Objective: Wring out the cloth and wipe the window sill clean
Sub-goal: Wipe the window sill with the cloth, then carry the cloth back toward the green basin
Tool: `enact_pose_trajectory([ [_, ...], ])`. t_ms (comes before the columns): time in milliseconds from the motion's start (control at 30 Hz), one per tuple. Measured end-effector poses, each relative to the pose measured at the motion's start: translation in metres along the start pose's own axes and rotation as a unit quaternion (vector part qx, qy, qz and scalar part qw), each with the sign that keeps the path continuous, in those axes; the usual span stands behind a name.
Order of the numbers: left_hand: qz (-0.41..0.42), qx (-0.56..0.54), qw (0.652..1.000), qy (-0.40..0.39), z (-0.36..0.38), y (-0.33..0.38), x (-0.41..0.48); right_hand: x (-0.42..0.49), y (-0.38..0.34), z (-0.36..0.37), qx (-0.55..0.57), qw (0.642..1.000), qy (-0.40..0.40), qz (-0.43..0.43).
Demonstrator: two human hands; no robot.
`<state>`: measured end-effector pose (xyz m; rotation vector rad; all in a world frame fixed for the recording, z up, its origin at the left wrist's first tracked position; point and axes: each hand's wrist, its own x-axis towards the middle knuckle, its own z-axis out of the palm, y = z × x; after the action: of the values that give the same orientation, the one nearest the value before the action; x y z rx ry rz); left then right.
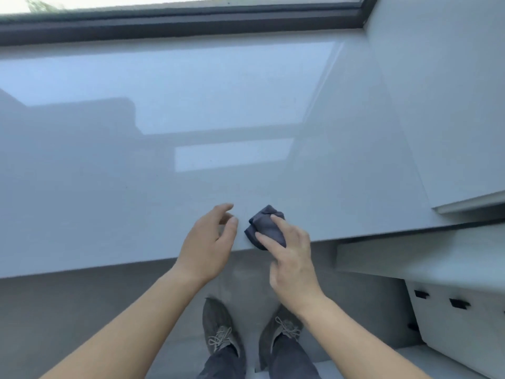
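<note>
A small dark blue cloth (264,226), bunched up, lies on the glossy white window sill (164,173) close to its front edge. My right hand (291,254) rests on top of the cloth with its fingers spread and pressing down on it. My left hand (209,243) hovers just to the left of the cloth, fingers loosely curled and apart, holding nothing. A small gap separates it from the cloth.
A dark window frame (177,23) runs along the back of the sill. A white side wall (451,105) closes off the right end. Below on the right stand white drawers (461,318) with black handles. My shoes (221,332) stand on the grey floor.
</note>
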<state>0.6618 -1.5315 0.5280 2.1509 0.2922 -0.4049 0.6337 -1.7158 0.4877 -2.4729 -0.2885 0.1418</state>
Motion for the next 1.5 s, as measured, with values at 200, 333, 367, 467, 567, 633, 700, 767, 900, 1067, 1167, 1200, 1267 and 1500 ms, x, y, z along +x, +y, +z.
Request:
enact_pose_trajectory([
  [200, -0.245, -0.343, 0.897, -0.135, -0.031, 0.034, -0.030, 0.016, -0.059, -0.066, 0.288, 0.945, -0.125, 0.095],
  [333, -0.230, -0.496, 0.828, -0.120, -0.066, 0.054, -0.060, 0.027, -0.097, -0.096, 0.223, 0.954, -0.200, -0.007],
  [367, -0.225, -0.509, 0.825, -0.099, -0.077, 0.057, -0.067, 0.030, -0.108, -0.102, 0.208, 0.953, -0.217, -0.041],
  [467, -0.204, -0.545, 0.813, -0.024, -0.108, 0.056, -0.096, 0.040, -0.140, -0.110, 0.154, 0.939, -0.282, -0.124],
  [567, -0.210, -0.567, 0.792, 0.080, -0.136, 0.041, -0.127, 0.048, -0.185, -0.109, 0.176, 0.904, -0.361, -0.147],
  [633, -0.203, -0.585, 0.772, 0.143, -0.160, 0.026, -0.151, 0.054, -0.227, -0.103, 0.216, 0.885, -0.398, -0.108],
  [700, -0.188, -0.616, 0.738, 0.202, -0.187, 0.008, -0.175, 0.061, -0.269, -0.091, 0.255, 0.876, -0.407, -0.038],
  [767, -0.165, -0.643, 0.704, 0.253, -0.216, -0.015, -0.198, 0.069, -0.314, -0.069, 0.257, 0.863, -0.434, 0.011],
  [900, -0.119, -0.674, 0.643, 0.342, -0.276, -0.073, -0.243, 0.074, -0.414, -0.002, 0.265, 0.793, -0.546, 0.055],
  [1067, -0.104, -0.677, 0.598, 0.416, -0.357, -0.160, -0.303, 0.055, -0.541, 0.098, 0.217, 0.788, -0.576, -0.009],
  [1167, -0.117, -0.663, 0.592, 0.444, -0.405, -0.209, -0.337, 0.038, -0.613, 0.150, 0.220, 0.783, -0.581, -0.032],
  [1200, -0.124, -0.655, 0.590, 0.455, -0.421, -0.224, -0.347, 0.033, -0.636, 0.167, 0.223, 0.780, -0.584, -0.033],
  [1267, -0.136, -0.648, 0.576, 0.479, -0.453, -0.250, -0.365, 0.025, -0.678, 0.198, 0.229, 0.775, -0.589, -0.024],
  [1500, -0.133, -0.643, 0.537, 0.529, -0.553, -0.324, -0.410, 0.010, -0.813, 0.282, 0.209, 0.760, -0.612, -0.057],
])
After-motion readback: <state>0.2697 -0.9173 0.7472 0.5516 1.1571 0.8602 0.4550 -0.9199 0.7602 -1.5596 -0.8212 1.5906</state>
